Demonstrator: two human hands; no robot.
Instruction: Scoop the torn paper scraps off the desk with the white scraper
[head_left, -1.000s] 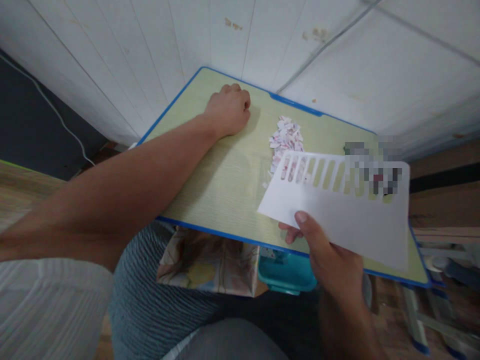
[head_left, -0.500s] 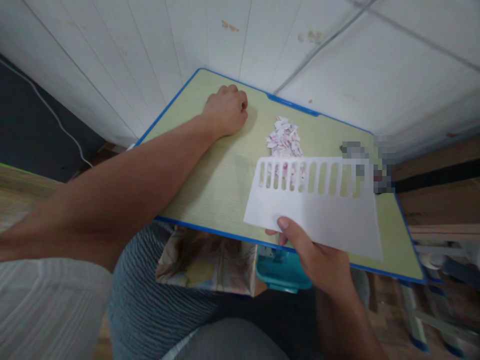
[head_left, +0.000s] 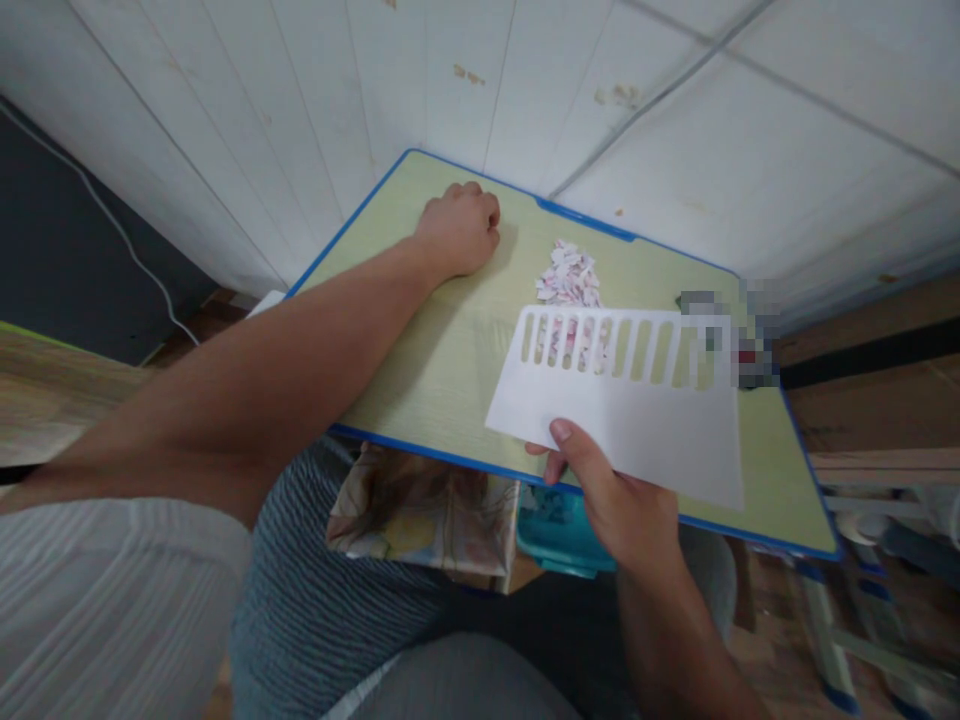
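Observation:
My right hand (head_left: 615, 490) pinches a white sheet (head_left: 637, 425) by its near edge, thumb on top and fingers underneath. The sheet, of paper or thin card, has a row of long rounded slots along its far side. It is held tilted over the near part of the table (head_left: 435, 350). Beyond its far edge lies a pile of small torn paper scraps (head_left: 568, 275), partly hidden by the sheet and visible through some slots. My left hand (head_left: 459, 228) rests as a closed fist on the table, left of the pile, with nothing showing in it.
A pixelated, unrecognisable object (head_left: 727, 335) sits at the table's right side. White panelled wall (head_left: 450, 90) with a grey cable (head_left: 660, 95) rises behind. Below the front edge are a turquoise container (head_left: 562, 530) and a patterned cloth-like item (head_left: 427, 510).
The view has shifted slightly. The white sheet and my right hand appear a little farther left and higher in view. My left fist stays put on the table.

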